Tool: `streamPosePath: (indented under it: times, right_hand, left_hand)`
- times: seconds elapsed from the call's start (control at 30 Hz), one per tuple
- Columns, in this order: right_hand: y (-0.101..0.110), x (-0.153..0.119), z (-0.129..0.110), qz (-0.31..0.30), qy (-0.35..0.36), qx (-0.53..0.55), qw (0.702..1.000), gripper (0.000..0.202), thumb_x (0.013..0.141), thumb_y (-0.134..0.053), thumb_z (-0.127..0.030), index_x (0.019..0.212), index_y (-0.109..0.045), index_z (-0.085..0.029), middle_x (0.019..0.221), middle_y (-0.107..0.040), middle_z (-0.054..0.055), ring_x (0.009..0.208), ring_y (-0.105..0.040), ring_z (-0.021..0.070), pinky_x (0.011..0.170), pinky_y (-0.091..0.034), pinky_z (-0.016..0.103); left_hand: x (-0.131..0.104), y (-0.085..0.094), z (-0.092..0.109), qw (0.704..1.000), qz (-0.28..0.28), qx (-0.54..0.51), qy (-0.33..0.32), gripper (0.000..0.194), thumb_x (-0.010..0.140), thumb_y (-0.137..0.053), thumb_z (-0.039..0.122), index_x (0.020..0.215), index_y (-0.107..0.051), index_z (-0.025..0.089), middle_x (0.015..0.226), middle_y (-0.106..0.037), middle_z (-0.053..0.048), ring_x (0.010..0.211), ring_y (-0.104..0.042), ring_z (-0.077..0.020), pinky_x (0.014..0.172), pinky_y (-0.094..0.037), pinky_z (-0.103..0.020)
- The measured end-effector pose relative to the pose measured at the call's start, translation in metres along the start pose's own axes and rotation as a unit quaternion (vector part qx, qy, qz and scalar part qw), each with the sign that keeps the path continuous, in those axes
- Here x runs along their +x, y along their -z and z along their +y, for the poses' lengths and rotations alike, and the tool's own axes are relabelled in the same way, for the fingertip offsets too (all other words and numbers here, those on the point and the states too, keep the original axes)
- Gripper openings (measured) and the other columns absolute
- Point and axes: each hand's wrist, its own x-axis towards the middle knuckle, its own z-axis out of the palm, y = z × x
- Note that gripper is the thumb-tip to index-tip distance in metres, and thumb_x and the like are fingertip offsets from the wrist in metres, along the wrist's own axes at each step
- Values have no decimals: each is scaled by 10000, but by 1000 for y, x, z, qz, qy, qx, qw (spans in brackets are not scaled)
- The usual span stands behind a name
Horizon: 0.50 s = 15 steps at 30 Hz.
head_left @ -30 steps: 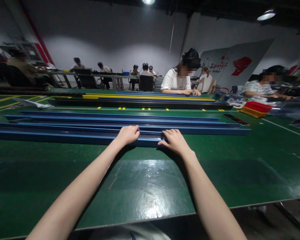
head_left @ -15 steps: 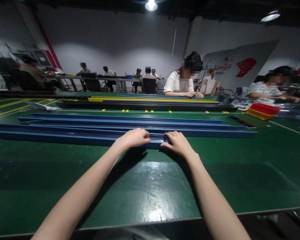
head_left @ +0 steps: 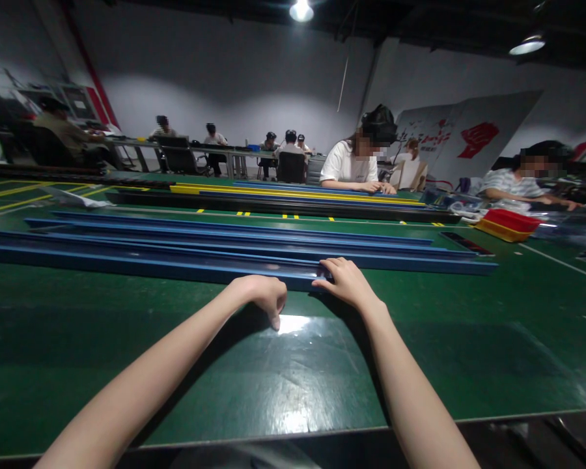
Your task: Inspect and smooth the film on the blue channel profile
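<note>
My left hand (head_left: 268,296) is closed in a pinch at the upper edge of a clear plastic sheet (head_left: 312,342), which lies flat across the table in front of me. A bright reflection shows where the sheet rises beside the fingertips. My right hand (head_left: 344,281) grips the front long blue channel strip (head_left: 215,266) near its right end, thumb on the near side and fingers on the far side. Right behind it lie more blue channel strips (head_left: 410,262), roughly parallel. My right palm hides the end of the front strip.
Beyond the blue strips are black strips (head_left: 322,207) and yellow strips (head_left: 297,194) on the green table (head_left: 444,365). A phone (head_left: 466,243) and a red and yellow tray (head_left: 508,225) stand right. A co-worker (head_left: 354,163) sits opposite; others sit farther off.
My left hand has let go of the front blue strip and come down toward me, pinching the clear sheet's edge. My right hand has stayed on the strip.
</note>
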Motion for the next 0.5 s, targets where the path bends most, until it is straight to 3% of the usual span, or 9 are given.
streamPosePath:
  times: [0.27,0.5]
  right_hand:
    - [2,1,-1,-10,-1,-9,1000,470,785,-496,-525,1050,-579,-146,1067,-613,113,990,-526,236,798,-373,310]
    - [1,1,-1,-12,-1,-6,1000,460,785,-492,-528,1046,-577,-160,1055,-615,113,983,-526,237,783,-372,313]
  left_hand:
    - [10,-6,-6,999,-16,-52,-4,185,577,-723,312,669,-661,164,585,-579,16,547,-497,-111,485,-337,-202]
    - [5,-5,-5,997,1,-77,-10,96,607,-682,253,645,-664,167,550,-570,27,537,-479,-108,486,-326,-205]
